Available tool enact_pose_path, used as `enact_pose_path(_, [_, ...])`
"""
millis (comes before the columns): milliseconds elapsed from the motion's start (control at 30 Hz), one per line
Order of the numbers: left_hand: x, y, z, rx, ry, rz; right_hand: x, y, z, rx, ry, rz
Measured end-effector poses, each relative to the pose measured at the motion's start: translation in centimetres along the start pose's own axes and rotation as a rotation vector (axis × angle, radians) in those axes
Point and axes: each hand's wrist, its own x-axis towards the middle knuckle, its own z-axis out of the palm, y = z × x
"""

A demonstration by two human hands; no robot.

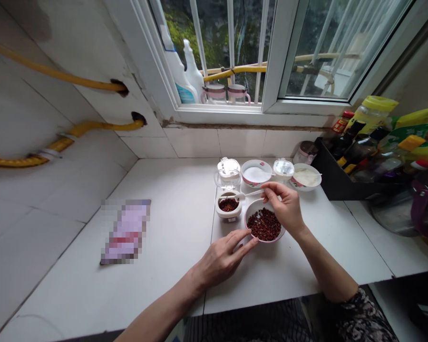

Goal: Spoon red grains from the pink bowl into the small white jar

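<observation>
My right hand (282,203) pinches the handle of a small white spoon (239,196), whose head is over the open mouth of a white jar (228,214) holding dark red grains. Just right of the jar is a bowl (281,233) of similar dark red grains. My left hand (226,254) rests its fingertips on the bowl's lower left rim, fingers apart. Behind the jar stands a clear container with a raised lid (228,167). Bowls of white powder (257,175) and of pale contents (306,177) are at the back, with a small lidded jar (283,168) between them.
A black box (337,183) of bottles and a metal pot (394,213) stand at the right. A blurred purple packet (128,230) lies on the left of the white counter (174,266). Spray bottles (181,78) and two glass jars stand on the window ledge.
</observation>
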Motion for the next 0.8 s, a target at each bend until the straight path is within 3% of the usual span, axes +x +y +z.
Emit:
enact_pose_path(133, [0.2,0.1,-0.1,0.019,0.009,0.005,-0.9,-0.6,1.2,-0.267,-0.117,-0.433])
enact_pose_path(233, [0.3,0.1,-0.1,0.027,0.009,0.006,-0.9,-0.7,0.5,-0.308,-0.123,-0.596])
enact_pose_path(333, [0.1,0.0,-0.1,0.018,-0.002,0.005,-0.4,-0.5,-1.5,-0.304,-0.021,-0.509])
enact_pose_path(467, [-0.3,-0.1,0.1,-0.005,-0.016,-0.002,0.1,0.8,-3.8,-0.394,-0.209,-0.274])
enact_pose_path(633, [-0.5,-0.2,0.3,-0.012,-0.018,-0.009,-0.4,1.9,-3.5,-0.438,-0.429,-0.150])
enact_pose_path(800, [-0.6,-0.2,0.3,-0.021,-0.015,-0.008,-0.4,1.6,-3.4,-0.397,-0.392,-0.062])
